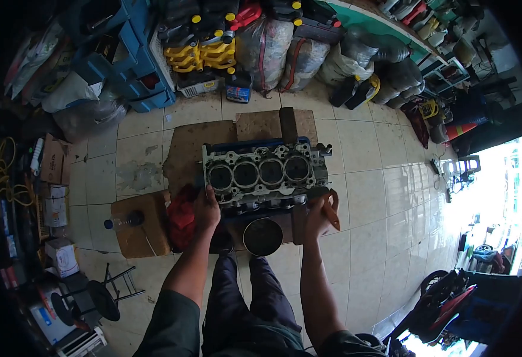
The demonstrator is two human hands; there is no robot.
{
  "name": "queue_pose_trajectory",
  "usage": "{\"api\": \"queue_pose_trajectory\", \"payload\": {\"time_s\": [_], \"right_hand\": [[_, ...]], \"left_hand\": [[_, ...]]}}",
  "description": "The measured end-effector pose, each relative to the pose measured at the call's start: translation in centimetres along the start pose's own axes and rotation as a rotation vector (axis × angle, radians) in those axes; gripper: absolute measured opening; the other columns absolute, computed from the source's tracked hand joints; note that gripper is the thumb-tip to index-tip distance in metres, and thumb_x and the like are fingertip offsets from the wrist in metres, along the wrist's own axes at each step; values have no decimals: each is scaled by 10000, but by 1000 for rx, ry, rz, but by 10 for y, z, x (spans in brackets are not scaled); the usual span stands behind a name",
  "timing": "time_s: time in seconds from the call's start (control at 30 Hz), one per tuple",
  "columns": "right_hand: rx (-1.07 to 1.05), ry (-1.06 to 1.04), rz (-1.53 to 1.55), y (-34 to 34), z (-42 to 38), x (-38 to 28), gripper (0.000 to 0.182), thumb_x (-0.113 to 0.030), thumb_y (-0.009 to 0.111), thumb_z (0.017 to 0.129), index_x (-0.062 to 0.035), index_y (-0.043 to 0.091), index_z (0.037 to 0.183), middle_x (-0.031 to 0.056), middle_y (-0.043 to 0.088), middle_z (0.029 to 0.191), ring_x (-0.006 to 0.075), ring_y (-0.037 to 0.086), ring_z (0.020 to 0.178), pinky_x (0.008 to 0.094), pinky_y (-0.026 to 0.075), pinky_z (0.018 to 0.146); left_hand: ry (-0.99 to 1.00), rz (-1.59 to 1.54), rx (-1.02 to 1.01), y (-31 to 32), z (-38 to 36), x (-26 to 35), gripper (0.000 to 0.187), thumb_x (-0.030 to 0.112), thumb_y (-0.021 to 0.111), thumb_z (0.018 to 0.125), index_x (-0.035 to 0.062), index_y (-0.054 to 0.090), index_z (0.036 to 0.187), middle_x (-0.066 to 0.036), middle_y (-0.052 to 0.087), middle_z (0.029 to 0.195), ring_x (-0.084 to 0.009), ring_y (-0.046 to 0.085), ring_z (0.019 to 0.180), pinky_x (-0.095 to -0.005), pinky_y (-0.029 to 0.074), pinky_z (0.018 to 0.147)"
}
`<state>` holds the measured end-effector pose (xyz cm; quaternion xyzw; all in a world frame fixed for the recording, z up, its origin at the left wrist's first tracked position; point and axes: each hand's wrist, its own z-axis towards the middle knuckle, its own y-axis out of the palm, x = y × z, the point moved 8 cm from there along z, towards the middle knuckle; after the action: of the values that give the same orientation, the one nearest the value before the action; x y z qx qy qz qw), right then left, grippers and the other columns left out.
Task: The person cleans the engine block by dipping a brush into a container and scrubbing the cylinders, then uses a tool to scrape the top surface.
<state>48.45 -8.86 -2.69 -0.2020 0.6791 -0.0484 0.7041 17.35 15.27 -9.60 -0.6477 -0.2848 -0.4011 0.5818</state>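
An engine block with several round cylinder bores lies in front of me, its top face up. My left hand grips its near left corner, thumb against the edge. In my right hand, closed at the near right corner, is a paintbrush with an orange handle; its bristle end is hard to make out. A round bowl with dark contents stands between the block and my feet. Beside my left hand is a red cloth.
Cardboard lies under the block on the tiled floor. A bottle rests on a brown board at left. Stuffed sacks, blue bins and oil jugs line the back. A stool and a motorcycle flank me.
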Motion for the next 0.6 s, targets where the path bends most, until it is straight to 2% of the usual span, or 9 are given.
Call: {"api": "queue_pose_trajectory", "payload": {"time_s": [0.03, 0.13, 0.17, 0.2, 0.27, 0.3, 0.4, 0.53, 0.6], "right_hand": [[33, 73, 72, 2, 1, -8, 335, -194, 586, 1050, -97, 531, 1366, 80, 693, 889, 169, 651, 740, 316, 508, 696], [181, 141, 165, 7, -2, -13, 301, -119, 606, 1025, -49, 535, 1308, 70, 637, 827, 167, 640, 805, 324, 523, 784], [243, -25, -49, 8, -3, 4, 307, -142, 644, 998, -72, 544, 1280, 86, 644, 861, 191, 646, 799, 357, 538, 731], [246, -25, -48, 11, -14, 1, 307, -142, 644, 998, -72, 544, 1280, 86, 644, 861, 191, 646, 799, 357, 538, 731], [-47, -124, -84, 45, -41, -20, 320, -174, 679, 966, -93, 551, 1248, 144, 665, 933, 284, 685, 789, 437, 553, 716], [-62, -153, -150, 49, -42, -20, 301, -182, 694, 942, -100, 547, 1192, 191, 674, 943, 367, 704, 779, 462, 551, 713], [-72, -253, -231, 32, -24, -27, 259, -163, 678, 951, -85, 526, 1145, 201, 671, 872, 389, 708, 768, 460, 542, 686], [115, -189, -102, 12, -18, -27, 240, -140, 653, 965, -67, 524, 1154, 183, 667, 854, 370, 696, 739, 471, 523, 652], [80, -198, -58, 22, -40, -30, 257, -128, 657, 964, -73, 534, 1184, 176, 669, 860, 386, 707, 765, 460, 536, 673]], "left_hand": [[-22, 14, -28, 1, 0, -1, 511, 444, 415, 1132, -9, 634, 1043, -293, 690, 919, -549, 641, 922, -566, 497, 755], [-29, 55, -30, 0, 0, 3, 538, 466, 396, 1132, -4, 643, 1042, -303, 699, 949, -552, 642, 956, -582, 501, 771], [-26, 54, -33, 1, 0, 5, 538, 466, 396, 1132, -4, 643, 1042, -303, 699, 949, -552, 642, 956, -582, 501, 771], [-26, 39, -23, 1, 0, 9, 551, 479, 385, 1131, 0, 645, 1053, -310, 699, 956, -556, 641, 966, -591, 501, 781], [-28, 30, -14, -3, -1, 7, 564, 492, 374, 1129, 4, 647, 1064, -317, 699, 962, -560, 639, 976, -599, 501, 790], [-43, 62, -38, -1, 0, 3, 579, 505, 362, 1128, 5, 648, 1070, -319, 697, 959, -564, 636, 975, -603, 500, 794], [-52, 102, -57, 1, 1, 0, 603, 524, 341, 1127, 8, 650, 1074, -320, 695, 955, -570, 633, 974, -610, 496, 798], [-66, 122, -55, 1, 0, -3, 620, 537, 332, 1125, 12, 654, 1059, -307, 701, 962, -570, 632, 975, -610, 497, 800], [-69, 98, -34, 0, 0, 0, 629, 544, 338, 1123, 11, 667, 1060, -298, 707, 970, -558, 641, 984, -596, 505, 814]]}}
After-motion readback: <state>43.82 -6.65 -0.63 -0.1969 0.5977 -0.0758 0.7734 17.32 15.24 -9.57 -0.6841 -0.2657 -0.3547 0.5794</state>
